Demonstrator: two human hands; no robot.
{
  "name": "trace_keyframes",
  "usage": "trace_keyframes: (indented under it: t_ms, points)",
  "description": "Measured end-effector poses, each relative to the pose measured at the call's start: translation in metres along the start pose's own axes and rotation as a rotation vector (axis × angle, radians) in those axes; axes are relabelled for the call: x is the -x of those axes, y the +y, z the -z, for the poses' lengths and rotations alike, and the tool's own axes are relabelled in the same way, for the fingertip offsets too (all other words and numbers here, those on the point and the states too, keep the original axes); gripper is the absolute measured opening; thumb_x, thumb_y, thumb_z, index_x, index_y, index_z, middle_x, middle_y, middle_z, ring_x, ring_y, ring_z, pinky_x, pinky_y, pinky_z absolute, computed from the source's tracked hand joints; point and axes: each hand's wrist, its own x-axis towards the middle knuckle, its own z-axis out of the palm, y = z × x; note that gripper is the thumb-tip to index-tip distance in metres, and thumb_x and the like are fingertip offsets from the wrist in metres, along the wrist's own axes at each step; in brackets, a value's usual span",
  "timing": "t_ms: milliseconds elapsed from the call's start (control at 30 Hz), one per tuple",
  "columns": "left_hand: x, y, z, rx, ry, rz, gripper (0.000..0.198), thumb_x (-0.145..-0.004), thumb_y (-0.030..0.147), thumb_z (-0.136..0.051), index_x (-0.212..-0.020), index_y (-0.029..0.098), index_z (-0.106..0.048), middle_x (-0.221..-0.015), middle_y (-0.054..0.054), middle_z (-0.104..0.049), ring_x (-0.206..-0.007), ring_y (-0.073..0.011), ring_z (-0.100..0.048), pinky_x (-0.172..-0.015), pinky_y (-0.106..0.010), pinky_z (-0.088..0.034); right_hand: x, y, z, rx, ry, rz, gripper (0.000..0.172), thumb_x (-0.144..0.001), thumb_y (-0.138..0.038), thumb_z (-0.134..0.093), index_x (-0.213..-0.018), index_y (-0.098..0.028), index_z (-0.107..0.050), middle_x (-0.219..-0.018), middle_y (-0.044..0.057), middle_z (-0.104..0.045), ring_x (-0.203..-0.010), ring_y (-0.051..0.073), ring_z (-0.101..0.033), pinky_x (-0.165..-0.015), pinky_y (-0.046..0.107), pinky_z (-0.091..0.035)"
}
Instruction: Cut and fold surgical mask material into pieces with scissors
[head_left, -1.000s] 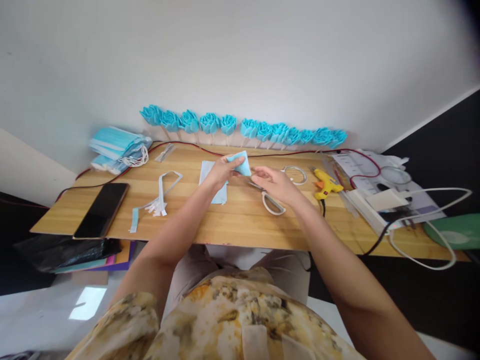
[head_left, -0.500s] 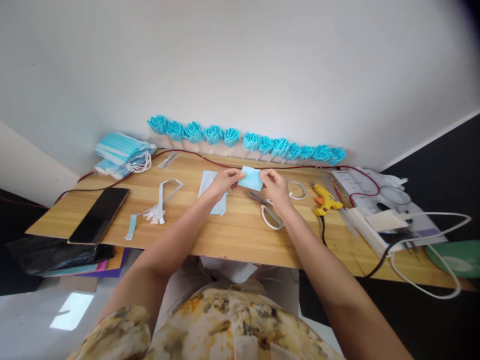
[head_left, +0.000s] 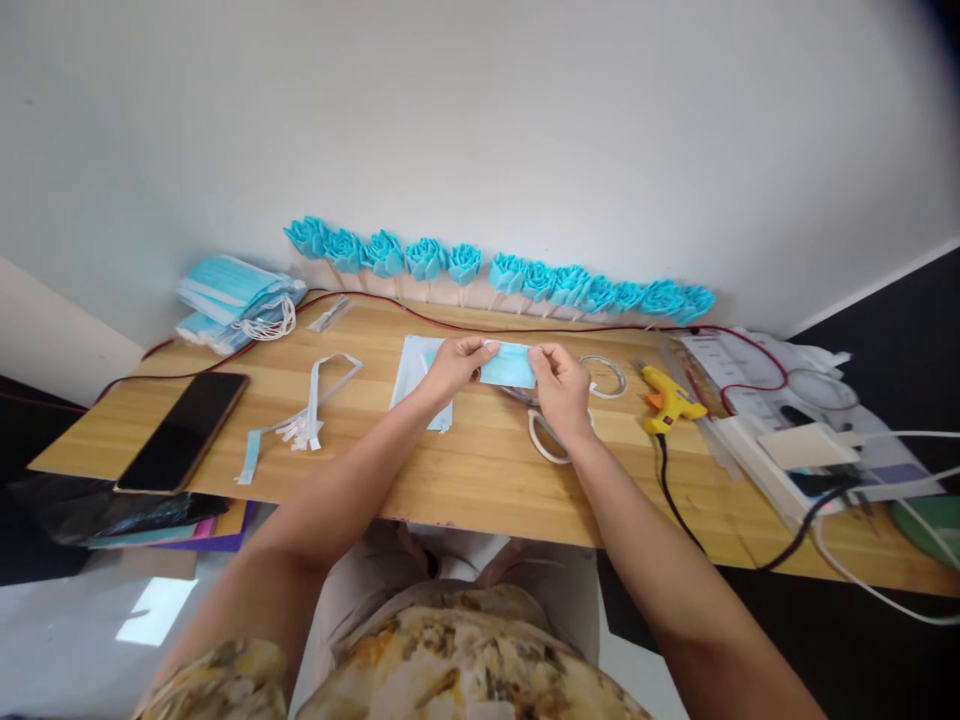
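Observation:
Between my two hands a small light-blue fabric piece point(head_left: 508, 365) is held up above the table. My left hand point(head_left: 459, 364) pinches its left edge, and my right hand point(head_left: 559, 380) pinches its right edge. Under my left forearm and hand lie pale blue and white fabric sheets point(head_left: 409, 372). Scissors with white handles point(head_left: 546, 440) lie partly hidden beneath the right hand. A clear ring of tape point(head_left: 606, 376) is just right of that hand.
Blue fabric flowers point(head_left: 426, 259) on sticks lean along the wall. Masks point(head_left: 229, 295) are stacked at left, near a phone point(head_left: 184, 432) and white strips point(head_left: 313, 400). At right are a yellow glue gun point(head_left: 671, 398), a power strip point(head_left: 757, 470) and cables.
The fabric piece now looks flatter and more level, with both hands still pinching its edges. My right hand has shifted slightly right, and the view has moved a little closer.

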Motion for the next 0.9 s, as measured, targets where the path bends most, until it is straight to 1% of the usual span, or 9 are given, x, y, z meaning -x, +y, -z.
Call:
trace_keyframes:
  t_ms: [100, 200, 300, 433, 567, 633, 767, 833, 900]
  points:
    - [0.001, 0.003, 0.001, 0.003, 0.006, 0.013, 0.039, -0.076, 0.05, -0.073, -0.062, 0.017, -0.057, -0.053, 0.004, -0.045, -0.05, -0.0076, -0.041, -0.05, -0.024, -0.03, 0.001, -0.001, 0.0, 0.025, -0.007, 0.024, 0.033, -0.091, -0.049, -0.057, -0.078, -0.02, -0.064, -0.06, -0.003, -0.053, -0.057, 0.013, -0.046, -0.057, 0.027, -0.037]
    - [0.001, 0.007, 0.003, 0.021, 0.018, 0.07, 0.028, -0.08, 0.044, -0.071, -0.076, 0.016, -0.068, -0.056, 0.004, -0.051, -0.047, -0.0085, -0.044, -0.047, -0.025, -0.032, 0.002, -0.001, -0.001, 0.044, -0.01, 0.062, 0.033, -0.092, -0.048, -0.056, -0.079, -0.019, -0.064, -0.06, -0.003, -0.053, -0.056, 0.012, -0.045, -0.056, 0.027, -0.036]
    - [0.0, 0.011, 0.004, 0.039, 0.012, 0.104, 0.025, -0.079, 0.039, -0.075, -0.088, 0.016, -0.072, -0.062, 0.004, -0.058, -0.043, -0.0067, -0.043, -0.044, -0.025, -0.031, 0.003, -0.001, -0.002, 0.047, -0.015, 0.073, 0.032, -0.092, -0.047, -0.057, -0.08, -0.019, -0.065, -0.061, -0.003, -0.054, -0.057, 0.013, -0.046, -0.057, 0.027, -0.037]
    - [0.001, 0.014, 0.001, 0.043, 0.017, 0.09, 0.019, -0.073, 0.03, -0.079, -0.074, 0.015, -0.067, -0.058, 0.004, -0.055, -0.045, -0.0058, -0.043, -0.045, -0.023, -0.031, 0.003, -0.002, -0.004, -0.013, -0.033, 0.021, 0.033, -0.09, -0.051, -0.06, -0.082, -0.02, -0.066, -0.063, -0.002, -0.056, -0.058, 0.013, -0.046, -0.056, 0.027, -0.037]
    - [0.004, 0.011, -0.003, 0.053, 0.015, 0.052, 0.022, -0.072, 0.031, -0.08, -0.071, 0.015, -0.064, -0.057, 0.004, -0.054, -0.048, -0.0064, -0.043, -0.046, -0.022, -0.031, 0.001, 0.001, -0.006, -0.191, -0.13, -0.118, 0.038, -0.082, -0.055, -0.067, -0.099, -0.021, -0.068, -0.066, -0.003, -0.056, -0.058, 0.013, -0.045, -0.055, 0.026, -0.036]
    - [0.003, 0.007, -0.004, 0.044, 0.012, 0.043, 0.023, -0.072, 0.033, -0.079, -0.074, 0.015, -0.065, -0.058, 0.004, -0.054, -0.049, -0.0065, -0.042, -0.046, -0.022, -0.029, 0.0, 0.003, -0.006, -0.215, -0.14, -0.143, 0.036, -0.08, -0.055, -0.069, -0.092, -0.021, -0.067, -0.065, -0.003, -0.054, -0.059, 0.013, -0.046, -0.055, 0.026, -0.037]
    - [-0.002, -0.002, -0.004, 0.042, 0.059, -0.01, 0.019, -0.073, 0.03, -0.078, -0.074, 0.015, -0.066, -0.06, 0.004, -0.055, -0.053, -0.0066, -0.043, -0.049, -0.021, -0.03, 0.0, 0.004, -0.005, -0.077, -0.113, -0.099, 0.037, -0.085, -0.052, -0.064, -0.066, -0.021, -0.058, -0.055, -0.005, -0.046, -0.054, 0.011, -0.04, -0.054, 0.026, -0.033]
    - [-0.004, -0.003, -0.003, 0.057, 0.109, -0.058, 0.016, -0.073, 0.027, -0.078, -0.075, 0.015, -0.067, -0.064, 0.003, -0.058, -0.057, -0.0067, -0.045, -0.052, -0.021, -0.032, 0.002, 0.002, -0.005, -0.019, -0.104, -0.056, 0.035, -0.087, -0.048, -0.061, -0.067, -0.02, -0.059, -0.053, -0.005, -0.046, -0.053, 0.011, -0.04, -0.054, 0.026, -0.033]
    - [-0.005, -0.002, -0.001, 0.081, 0.137, -0.073, 0.019, -0.076, 0.03, -0.077, -0.084, 0.015, -0.069, -0.068, 0.002, -0.06, -0.058, -0.0072, -0.047, -0.053, -0.021, -0.034, 0.003, -0.002, -0.005, 0.002, -0.076, -0.021, 0.032, -0.088, -0.046, -0.06, -0.069, -0.02, -0.061, -0.053, -0.005, -0.048, -0.053, 0.012, -0.042, -0.055, 0.026, -0.035]
